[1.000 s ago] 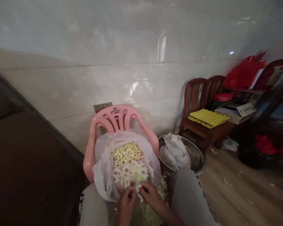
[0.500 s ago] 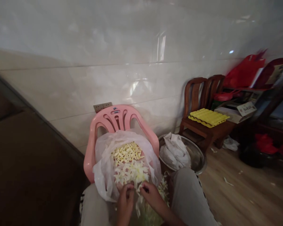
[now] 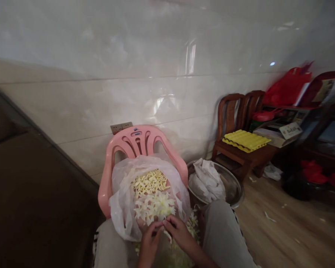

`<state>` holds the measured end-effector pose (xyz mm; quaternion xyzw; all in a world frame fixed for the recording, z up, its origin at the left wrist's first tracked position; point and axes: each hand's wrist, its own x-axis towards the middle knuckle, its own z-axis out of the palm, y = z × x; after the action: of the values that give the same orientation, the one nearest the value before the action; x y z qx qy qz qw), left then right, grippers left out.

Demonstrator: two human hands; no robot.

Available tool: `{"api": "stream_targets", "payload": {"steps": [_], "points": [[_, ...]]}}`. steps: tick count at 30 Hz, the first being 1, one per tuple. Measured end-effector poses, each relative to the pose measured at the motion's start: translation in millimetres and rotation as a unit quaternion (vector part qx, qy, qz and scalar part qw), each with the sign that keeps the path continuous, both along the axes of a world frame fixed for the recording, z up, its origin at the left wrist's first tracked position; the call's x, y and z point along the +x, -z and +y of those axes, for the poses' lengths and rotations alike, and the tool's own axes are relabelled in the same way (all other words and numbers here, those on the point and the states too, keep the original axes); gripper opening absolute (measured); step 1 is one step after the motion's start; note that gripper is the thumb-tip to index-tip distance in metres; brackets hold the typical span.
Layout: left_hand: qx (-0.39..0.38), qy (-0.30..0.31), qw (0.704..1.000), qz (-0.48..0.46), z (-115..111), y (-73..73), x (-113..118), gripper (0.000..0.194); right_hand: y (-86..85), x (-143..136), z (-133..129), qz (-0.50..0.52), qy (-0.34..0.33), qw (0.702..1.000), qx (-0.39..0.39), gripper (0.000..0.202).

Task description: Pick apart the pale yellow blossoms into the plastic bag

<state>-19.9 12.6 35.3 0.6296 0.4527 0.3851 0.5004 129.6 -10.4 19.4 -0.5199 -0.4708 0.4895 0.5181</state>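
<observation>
Flowers (image 3: pixel 153 204), white and yellow, fill a clear plastic bag (image 3: pixel 123 208) on the pink chair (image 3: pixel 134 143). Right of the chair sits a metal bowl (image 3: pixel 234 186). In front of the chair, the left hand (image 3: pixel 149 242) and right hand (image 3: pixel 180 234) pinch one small white flower piece (image 3: pixel 167 235) together, fingers nearly closed. It looks like picking flowers apart; next comes a gentle pull.

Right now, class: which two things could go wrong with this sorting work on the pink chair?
1. The thin plastic bag sags over the pink chair seat's edge, so pale petals might slide off.
2. The left hand and right hand pinch one small piece together; it may tear or drop.
</observation>
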Motion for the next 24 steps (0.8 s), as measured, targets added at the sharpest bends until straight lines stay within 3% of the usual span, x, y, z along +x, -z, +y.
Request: {"api": "stream_targets", "payload": {"steps": [7,17,24], "points": [[-0.059,-0.013,0.997,-0.058,4.1,9.2,3.2,0.049,0.1,-0.9,1.4,0.101,-0.009,0.995,-0.007,0.053],[-0.051,0.005,0.998,-0.043,1.7,1.3,3.3,0.049,13.4,-3.4,5.2,0.092,-0.022,0.996,-0.002,0.054],[-0.046,0.004,0.998,-0.034,2.0,3.2,4.3,0.052,8.7,-2.9,3.5,0.073,-0.019,0.997,0.015,0.048]]}}
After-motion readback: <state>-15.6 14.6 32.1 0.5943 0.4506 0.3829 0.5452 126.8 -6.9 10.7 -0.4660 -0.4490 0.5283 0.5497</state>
